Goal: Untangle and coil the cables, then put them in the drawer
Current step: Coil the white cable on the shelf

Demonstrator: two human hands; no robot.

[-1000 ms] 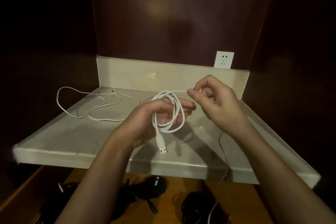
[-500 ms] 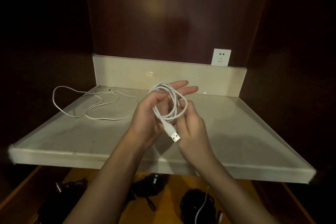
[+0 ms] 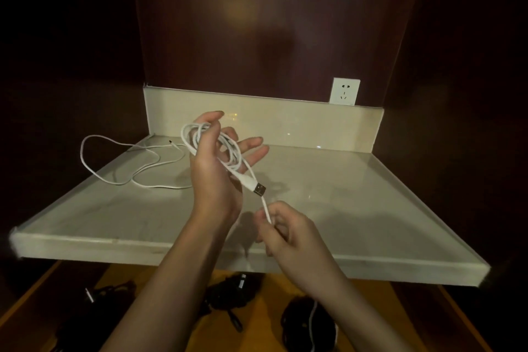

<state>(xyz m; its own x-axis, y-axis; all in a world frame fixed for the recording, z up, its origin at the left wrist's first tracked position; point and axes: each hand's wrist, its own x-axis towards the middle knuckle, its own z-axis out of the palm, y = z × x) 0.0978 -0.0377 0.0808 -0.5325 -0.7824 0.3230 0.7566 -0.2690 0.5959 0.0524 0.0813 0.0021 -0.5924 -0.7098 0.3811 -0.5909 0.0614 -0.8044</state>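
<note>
A white cable (image 3: 228, 156) is wound in several loops round my left hand (image 3: 213, 177), which is raised over the pale stone shelf (image 3: 357, 197). Its thumb hooks the loops while the other fingers stretch forward. The cable's USB plug (image 3: 258, 188) sticks out below the coil to the right. My right hand (image 3: 288, 234), lower and nearer to me, pinches the free run of the same cable just under the plug. That run drops past the shelf edge into the open drawer (image 3: 265, 326). A second white cable (image 3: 114, 164) lies loose on the shelf's left side.
Black coiled cables (image 3: 233, 291) lie on the drawer's wooden bottom, with another dark bundle (image 3: 304, 323) to the right. A white wall socket (image 3: 344, 91) sits above the shelf's raised back edge. Dark wooden walls close in on both sides.
My right hand has dropped away from the coil toward me, pinching the free cable run. The fingers of my left hand have stretched out and the plug now points right.
</note>
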